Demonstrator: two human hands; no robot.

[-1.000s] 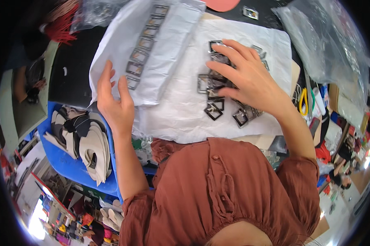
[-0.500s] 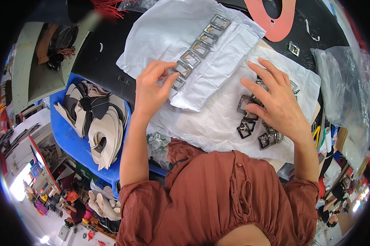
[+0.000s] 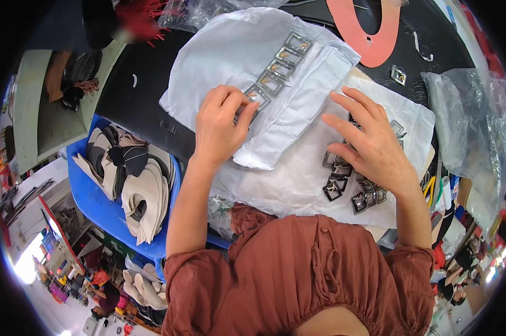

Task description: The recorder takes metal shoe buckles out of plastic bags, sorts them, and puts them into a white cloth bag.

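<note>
A slanting row of square dark-metal buckles (image 3: 279,68) lies on white tissue paper (image 3: 205,61). At the near end of that row my left hand (image 3: 220,124) pinches a buckle between thumb and fingertips and hides part of it. My right hand (image 3: 373,140) hovers with fingers spread over a loose heap of similar buckles (image 3: 336,186), covering some of them. The heap rests on a second white sheet (image 3: 297,193). A single buckle (image 3: 398,75) sits apart on the black table at the far right.
To the left, a blue bin (image 3: 90,185) holds stacked beige and black cut pieces. A pink U-shaped piece (image 3: 376,53) lies at the back. Clear plastic bags (image 3: 465,123) spread along the right edge. Red strands (image 3: 143,25) hang at the far left.
My left hand has moved up and right along the row, its thumb and fingers closing on a buckle. My right hand stays over the heap, fingers still spread. The view has shifted slightly.
</note>
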